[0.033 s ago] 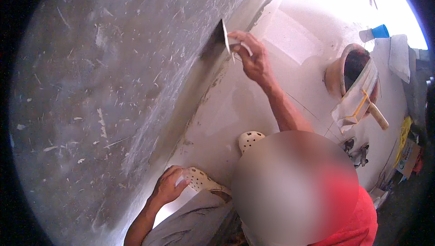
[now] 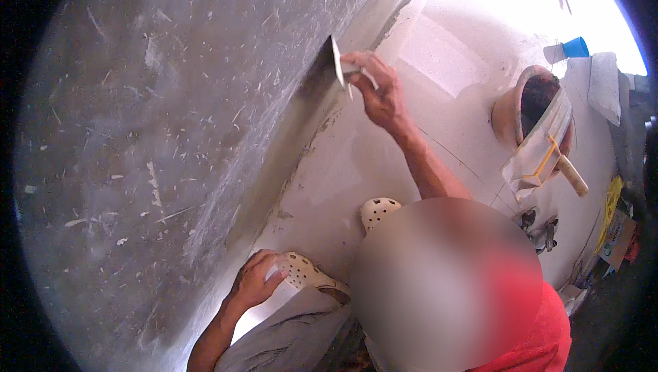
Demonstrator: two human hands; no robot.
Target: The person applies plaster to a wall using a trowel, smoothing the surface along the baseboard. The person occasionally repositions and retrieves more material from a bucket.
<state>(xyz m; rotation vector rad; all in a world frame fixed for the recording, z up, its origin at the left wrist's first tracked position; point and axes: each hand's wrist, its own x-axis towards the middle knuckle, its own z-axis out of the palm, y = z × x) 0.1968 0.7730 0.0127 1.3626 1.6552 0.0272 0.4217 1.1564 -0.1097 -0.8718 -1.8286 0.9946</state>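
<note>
My right hand grips a plastering trowel, its fingers wrapped round the handle behind the blade. The thin blade is seen nearly edge-on against the low part of the grey wall, beside a smooth, darker band of plaster. At the lower left, my left hand is held with curled fingers by my knee. Something pale shows between its thumb and fingers, too small to name. Perforated cream clogs are on my feet. A large blurred patch hides part of the lower middle.
A clay-coloured tub stands at the right. Across it lies a flat metal tool with a wooden handle and an orange strap. A blue cup, a pale block, yellow cord and a carton sit further right.
My right hand and the trowel have shifted slightly left and down along the wall. The left hand stays where it was.
</note>
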